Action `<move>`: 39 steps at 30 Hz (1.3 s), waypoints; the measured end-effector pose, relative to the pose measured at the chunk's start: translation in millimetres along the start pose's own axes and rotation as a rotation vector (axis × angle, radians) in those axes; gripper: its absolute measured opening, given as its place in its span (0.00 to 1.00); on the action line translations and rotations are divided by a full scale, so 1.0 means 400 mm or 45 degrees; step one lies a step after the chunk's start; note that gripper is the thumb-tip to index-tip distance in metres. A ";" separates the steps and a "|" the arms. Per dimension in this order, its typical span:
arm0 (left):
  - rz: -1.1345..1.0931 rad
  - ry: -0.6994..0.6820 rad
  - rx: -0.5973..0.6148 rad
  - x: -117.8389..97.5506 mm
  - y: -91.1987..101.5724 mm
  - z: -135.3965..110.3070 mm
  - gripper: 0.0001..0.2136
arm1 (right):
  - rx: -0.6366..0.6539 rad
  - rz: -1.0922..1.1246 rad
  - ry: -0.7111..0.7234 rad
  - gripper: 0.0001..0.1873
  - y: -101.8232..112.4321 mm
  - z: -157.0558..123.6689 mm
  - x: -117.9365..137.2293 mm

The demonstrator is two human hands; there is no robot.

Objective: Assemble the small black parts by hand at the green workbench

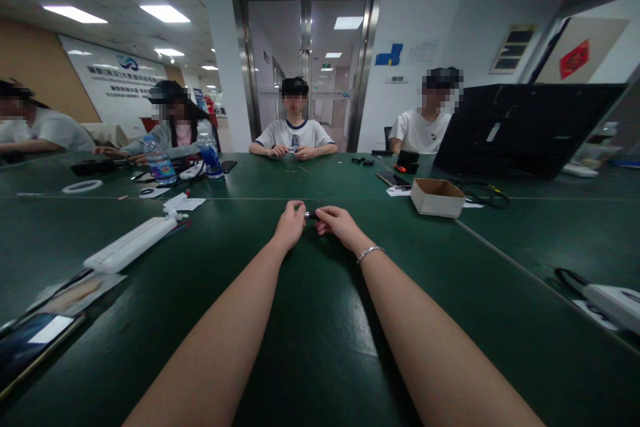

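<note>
Both my arms reach out over the dark green table (320,320). My left hand (291,223) and my right hand (336,221) meet near the table's middle, fingers curled. Between them they pinch a small dark part with a pale end (311,215); each hand grips one end of it. It is too small to name. A silver bracelet (369,252) circles my right wrist.
A small cardboard box (437,197) and an open black laptop (525,127) sit to the right. A white power strip (131,244) and a phone (30,347) lie on the left, with two water bottles (159,160) behind. Several people sit around the far side.
</note>
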State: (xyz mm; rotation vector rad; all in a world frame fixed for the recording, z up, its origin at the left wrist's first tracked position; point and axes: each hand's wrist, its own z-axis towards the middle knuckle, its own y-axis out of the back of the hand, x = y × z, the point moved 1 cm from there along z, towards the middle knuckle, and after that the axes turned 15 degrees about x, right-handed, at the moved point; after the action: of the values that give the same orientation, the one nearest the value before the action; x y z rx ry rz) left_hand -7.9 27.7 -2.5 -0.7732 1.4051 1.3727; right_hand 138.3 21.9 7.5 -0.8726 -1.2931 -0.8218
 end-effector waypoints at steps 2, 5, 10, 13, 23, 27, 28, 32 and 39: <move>-0.009 -0.008 -0.007 -0.002 0.000 0.000 0.15 | 0.002 0.001 0.000 0.02 0.000 -0.001 0.001; -0.068 0.026 0.006 -0.003 0.000 0.000 0.15 | -0.003 0.000 0.002 0.02 0.000 -0.003 0.003; -0.081 0.003 0.028 -0.003 -0.002 0.000 0.15 | -0.014 -0.019 0.009 0.03 0.001 0.000 0.002; -0.109 0.001 0.068 -0.001 -0.003 0.000 0.15 | -0.020 -0.019 0.017 0.03 0.002 0.002 0.000; -0.046 -0.014 0.058 -0.001 -0.003 0.002 0.14 | -0.007 -0.013 0.018 0.03 0.004 0.001 0.000; -0.036 -0.003 0.035 -0.001 -0.002 0.002 0.13 | -0.017 -0.001 0.020 0.01 0.005 0.004 -0.004; -0.049 0.004 0.039 -0.002 -0.001 0.001 0.14 | -0.019 0.001 0.021 0.01 0.005 0.005 -0.005; -0.042 -0.017 0.035 -0.009 -0.001 -0.004 0.13 | -0.025 -0.003 0.029 0.02 0.007 0.006 -0.006; -0.030 -0.010 0.043 -0.006 0.000 -0.004 0.14 | -0.031 -0.014 0.013 0.03 0.001 0.002 0.000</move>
State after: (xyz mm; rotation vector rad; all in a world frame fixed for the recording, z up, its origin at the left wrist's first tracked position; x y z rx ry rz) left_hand -7.4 25.6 -0.5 -0.7597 1.4051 1.3293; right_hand 138.4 22.8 7.5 -0.8803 -1.2821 -0.8512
